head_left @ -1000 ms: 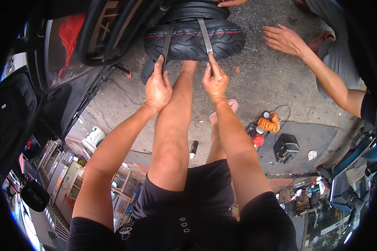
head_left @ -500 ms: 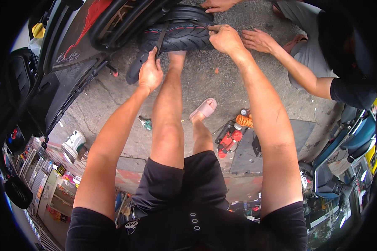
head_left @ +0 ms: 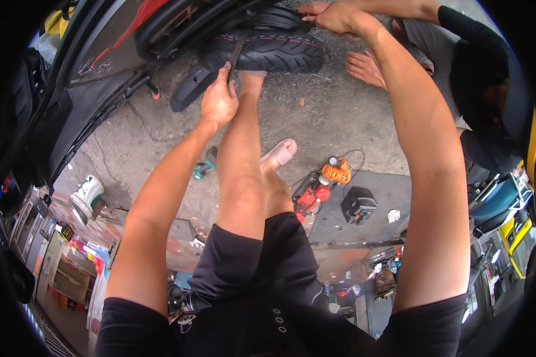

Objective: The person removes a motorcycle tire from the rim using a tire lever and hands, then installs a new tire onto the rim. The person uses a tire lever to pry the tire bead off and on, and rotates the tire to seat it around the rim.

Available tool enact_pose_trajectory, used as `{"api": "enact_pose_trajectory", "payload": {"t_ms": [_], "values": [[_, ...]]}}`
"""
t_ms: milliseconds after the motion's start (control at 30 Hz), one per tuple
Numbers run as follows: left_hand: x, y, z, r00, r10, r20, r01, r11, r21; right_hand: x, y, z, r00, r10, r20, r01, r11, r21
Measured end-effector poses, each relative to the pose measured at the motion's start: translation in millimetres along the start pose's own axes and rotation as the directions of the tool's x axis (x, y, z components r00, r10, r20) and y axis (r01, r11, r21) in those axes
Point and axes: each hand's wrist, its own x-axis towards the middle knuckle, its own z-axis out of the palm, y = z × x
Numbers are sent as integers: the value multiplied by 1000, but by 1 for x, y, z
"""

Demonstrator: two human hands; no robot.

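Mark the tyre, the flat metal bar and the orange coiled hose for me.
Tyre (head_left: 286,55): head view, on its tread.
Flat metal bar (head_left: 239,51): head view, middle of its visible length.
Orange coiled hose (head_left: 337,173): head view, on its coils.

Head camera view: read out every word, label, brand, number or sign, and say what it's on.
None reads clearly enough to quote.
Black shirt: pale emblem, too blurred.
Dark vehicle panel: pale script, illegible.
Tyre: coloured stripes, no readable lettering.
Shelf packages: any markings too small.

Hidden: foot behind tire (head_left: 286,55), base of co-worker's lower hand (head_left: 363,66) behind right forearm (head_left: 426,119); too small to tell: clutter (head_left: 345,291) beside shorts (head_left: 292,250)
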Motion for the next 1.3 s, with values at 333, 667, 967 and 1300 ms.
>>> {"api": "enact_pose_trajectory", "payload": {"t_ms": [333,667,967,1300], "values": [[17,17,4,996,63,58,-62,998,-19,-116,-97,120,630,737,-244,-293,517,804],[15,25,-1,994,40,99,-34,998,-61,-86,-119,233,423,758,-496,-163,603,781],[17,13,25,980,195,48,-195,981,-11,-40,-112,309,219,724,-654,-42,676,735],[14,-3,17,987,163,5,-163,986,42,-121,-84,126,622,704,-341,-250,592,766]]}}
